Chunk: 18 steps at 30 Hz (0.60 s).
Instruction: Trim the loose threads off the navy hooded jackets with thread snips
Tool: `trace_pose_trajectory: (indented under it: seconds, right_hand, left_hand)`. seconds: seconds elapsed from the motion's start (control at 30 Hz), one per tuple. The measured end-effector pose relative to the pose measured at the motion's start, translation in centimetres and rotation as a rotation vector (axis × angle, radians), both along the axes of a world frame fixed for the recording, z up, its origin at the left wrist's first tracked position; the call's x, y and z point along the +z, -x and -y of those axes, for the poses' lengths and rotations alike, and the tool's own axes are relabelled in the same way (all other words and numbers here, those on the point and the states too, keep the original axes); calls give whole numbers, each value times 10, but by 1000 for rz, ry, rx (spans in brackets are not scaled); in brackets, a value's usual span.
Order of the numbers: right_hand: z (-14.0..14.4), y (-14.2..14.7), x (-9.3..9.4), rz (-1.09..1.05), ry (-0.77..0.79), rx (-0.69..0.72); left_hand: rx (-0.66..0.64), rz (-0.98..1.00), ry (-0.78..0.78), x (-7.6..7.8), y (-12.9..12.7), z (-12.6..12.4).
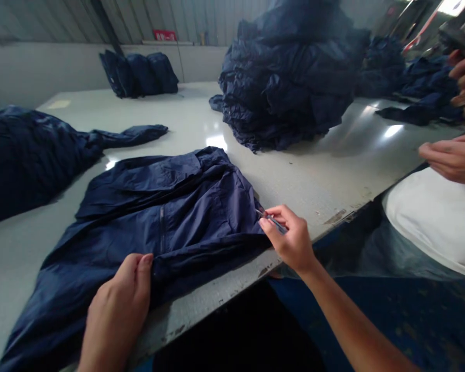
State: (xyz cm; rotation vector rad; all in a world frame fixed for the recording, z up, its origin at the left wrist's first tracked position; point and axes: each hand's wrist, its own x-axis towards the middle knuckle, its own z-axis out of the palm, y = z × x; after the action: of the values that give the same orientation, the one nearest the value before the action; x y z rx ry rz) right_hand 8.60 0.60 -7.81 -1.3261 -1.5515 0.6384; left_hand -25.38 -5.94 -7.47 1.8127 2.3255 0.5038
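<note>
A wide pale desk (333, 170) is filling most of the view, its worn near edge running diagonally from the lower left up toward the right. Toward the far right side of the desk a tall heap of dark blue garments (290, 77) is sitting, and more blue cloth (414, 88) is lying beyond it at the far right edge. Along the left edge another dark jacket (27, 155) is lying spread out with one sleeve stretching toward the middle, and at the far edge a small folded stack (139, 73) is resting near the wall. Close to the near edge a navy jacket (158, 217) is lying flat, its front zipper running upright through the middle and its lower part hanging slightly over the edge. The left hand (118, 310) is pressing down on the jacket's hem at the near edge, fingers held together and thumb lying on the cloth. The right hand (290, 237) is meeting the jacket's right side, its fingers pinching a small thin tool (273, 221) whose tip is touching the fabric. At the right edge of the desk a co-worker's hands (455, 157) are hovering above a white garment (434, 217), fingers loosely curled.
</note>
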Motion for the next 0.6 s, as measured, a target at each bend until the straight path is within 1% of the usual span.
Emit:
trace_pose_trajectory:
  seconds: [0.07,0.13,0.27,0.4,0.5,0.57,0.6]
  right_hand:
    - [-18,6,-2,189,-51,22]
    - [-36,9,-3,265,-64,38]
    - [-59,9,-6,241,-54,77]
    - [-67,5,-9,132,6,43]
    - [-68,4,-12,44,51,24]
    - [-65,2,-11,38,51,30]
    - [-62,-1,-8,41,49,41]
  left_hand:
    - [24,43,1,6,0,-4]
    - [20,101,-21,10,2,-6]
    - [-26,271,-73,11,7,-6]
    - [-53,342,-85,8,9,-4]
    - [-66,379,-114,11,5,3]
    - [-155,366,-126,15,3,18]
    - [-239,328,-129,15,3,28]
